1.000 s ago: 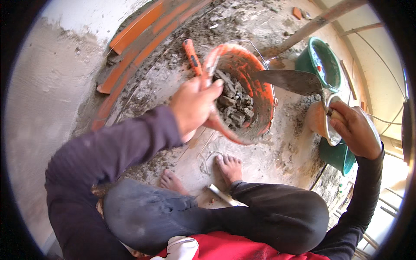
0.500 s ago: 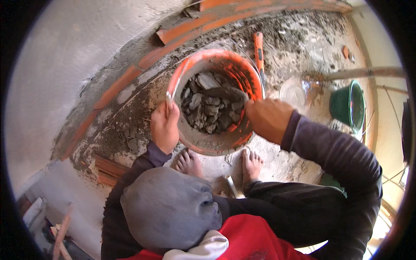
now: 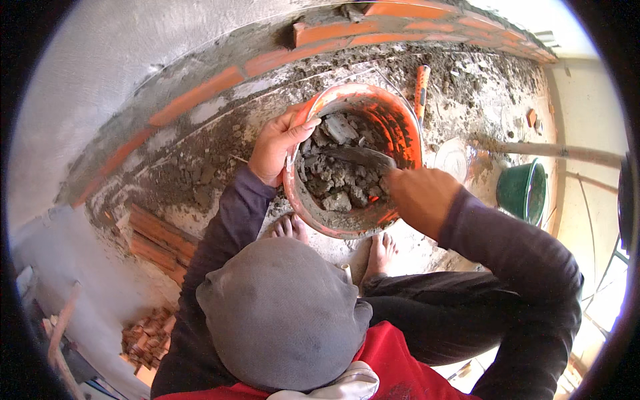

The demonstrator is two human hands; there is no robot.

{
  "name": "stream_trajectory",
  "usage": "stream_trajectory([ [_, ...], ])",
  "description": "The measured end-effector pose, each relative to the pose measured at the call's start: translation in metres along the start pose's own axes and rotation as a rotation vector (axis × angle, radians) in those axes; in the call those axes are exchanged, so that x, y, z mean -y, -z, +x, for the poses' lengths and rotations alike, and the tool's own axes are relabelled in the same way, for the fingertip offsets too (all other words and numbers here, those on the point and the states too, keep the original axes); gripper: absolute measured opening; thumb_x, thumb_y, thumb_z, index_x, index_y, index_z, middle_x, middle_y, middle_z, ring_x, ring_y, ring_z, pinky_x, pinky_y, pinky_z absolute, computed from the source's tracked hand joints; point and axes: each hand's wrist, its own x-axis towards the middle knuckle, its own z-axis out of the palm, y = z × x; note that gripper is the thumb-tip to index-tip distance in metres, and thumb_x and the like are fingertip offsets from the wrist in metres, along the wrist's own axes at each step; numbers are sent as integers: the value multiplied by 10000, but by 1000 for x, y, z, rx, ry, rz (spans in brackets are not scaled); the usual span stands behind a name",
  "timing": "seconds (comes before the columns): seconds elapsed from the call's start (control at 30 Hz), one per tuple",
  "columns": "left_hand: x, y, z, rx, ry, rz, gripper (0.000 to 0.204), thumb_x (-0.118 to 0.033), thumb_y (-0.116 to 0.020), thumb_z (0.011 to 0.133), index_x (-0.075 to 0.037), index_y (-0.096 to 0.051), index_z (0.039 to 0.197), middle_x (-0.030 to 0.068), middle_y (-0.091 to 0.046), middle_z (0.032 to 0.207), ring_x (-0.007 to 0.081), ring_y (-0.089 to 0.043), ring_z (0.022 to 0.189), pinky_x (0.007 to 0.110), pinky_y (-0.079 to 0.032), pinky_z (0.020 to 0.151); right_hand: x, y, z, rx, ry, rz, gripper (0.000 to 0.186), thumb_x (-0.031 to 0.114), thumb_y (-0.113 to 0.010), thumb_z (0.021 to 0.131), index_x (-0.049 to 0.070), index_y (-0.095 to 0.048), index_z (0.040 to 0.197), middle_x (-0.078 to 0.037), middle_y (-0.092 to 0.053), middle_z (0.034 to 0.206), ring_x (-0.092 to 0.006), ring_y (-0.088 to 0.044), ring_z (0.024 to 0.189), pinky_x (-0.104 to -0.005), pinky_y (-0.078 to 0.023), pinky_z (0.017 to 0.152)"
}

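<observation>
An orange bucket full of grey mortar lumps stands on the dirty floor in front of my bare feet. My left hand grips the bucket's left rim. My right hand holds a trowel by its handle; the metal blade lies in the mortar inside the bucket. I am crouched, with my grey-covered knee low in the middle.
A low red brick wall curves along the back. An orange-handled tool lies behind the bucket. A green bucket and a pale dish stand at the right, by a long wooden pole. Stacked bricks lie at the left.
The view has swung right to left. My left hand shifted to the bucket's left rim. My right hand left the green bucket and brought the trowel blade into the mortar.
</observation>
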Motion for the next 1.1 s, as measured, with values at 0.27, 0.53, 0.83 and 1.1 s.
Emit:
stream_trajectory([
  [0.27,-4,-1,-11,-68,-10,-27,322,-86,-573,808,41,-569,1104,90,-613,1100,137,-541,1030,279,-362,959,-16,45,-14,-50,-82,-37,172,87,-465,831,-25,-581,771,-189,-620,678,-344,-655,698,-452,-527,584],
  [0.53,-27,-7,-56,-244,-77,-12,83,-81,-613,814,-15,-601,863,-49,-482,700,38,-384,610,194,-298,578,3,36,-23,43,-45,-77,118,93,-503,826,18,-533,912,-166,-591,640,-362,-625,646,-475,-492,581],
  [0.83,-43,12,-99,-375,-145,319,220,-214,-551,895,-17,-604,976,-34,-503,780,59,-420,710,213,-335,670,12,25,41,-7,250,64,168,102,-472,825,-22,-580,859,-202,-624,679,-357,-650,659,-467,-520,586],
  [1.1,-66,-24,-89,-557,-170,718,319,-291,-541,949,-25,-608,1112,-63,-482,729,44,-403,667,216,-369,608,11,57,25,113,311,79,181,110,-499,797,-40,-600,776,-228,-639,704,-366,-667,716,-469,-539,616],
])
